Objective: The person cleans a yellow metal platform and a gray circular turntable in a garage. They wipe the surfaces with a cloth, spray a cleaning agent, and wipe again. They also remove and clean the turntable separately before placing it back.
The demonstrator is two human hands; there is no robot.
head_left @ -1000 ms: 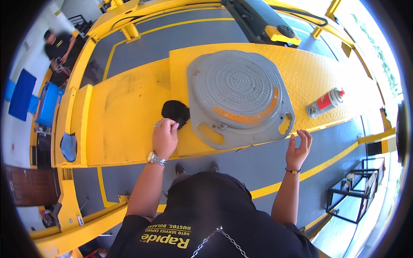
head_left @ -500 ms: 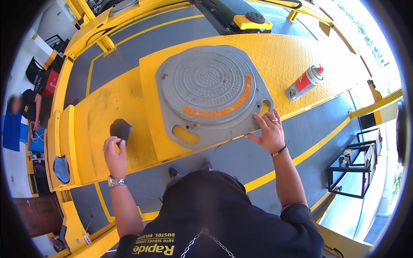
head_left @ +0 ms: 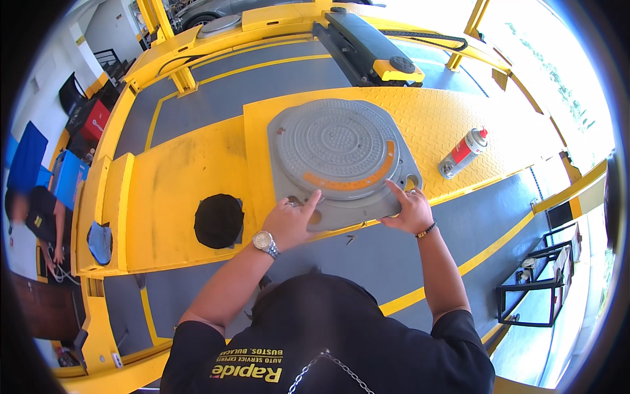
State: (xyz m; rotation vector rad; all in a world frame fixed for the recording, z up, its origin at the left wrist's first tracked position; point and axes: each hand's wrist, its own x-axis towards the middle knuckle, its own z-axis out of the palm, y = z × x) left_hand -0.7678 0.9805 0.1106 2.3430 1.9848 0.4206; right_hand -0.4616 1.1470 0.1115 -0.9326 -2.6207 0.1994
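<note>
A grey alignment turntable (head_left: pixel 331 141) lies flat on the yellow platform. It has a round ridged disc, an orange curved scale (head_left: pixel 351 178) and handle slots in its front corners. My left hand (head_left: pixel 292 220) grips the front left corner at a slot, its index finger stretched over the plate. At the front right corner, my right hand (head_left: pixel 410 209) has hold of the plate by the other slot, thumb at the near edge. To the left, a round black piece (head_left: pixel 219 221), perhaps cloth, lies on the yellow surface. The fingers inside the slots are partly hidden.
A spray can (head_left: pixel 463 153) with a red cap stands right of the turntable on the yellow treadplate (head_left: pixel 426 118). A bluish cloth (head_left: pixel 100 243) sits at the platform's left end. Another person (head_left: pixel 46 220) is at far left. A black metal frame (head_left: pixel 535 282) stands at right.
My left hand has let go of the black piece, leaving it on the platform, and moved right onto the turntable's front left corner. My right hand stays at the right corner. The view has shifted.
</note>
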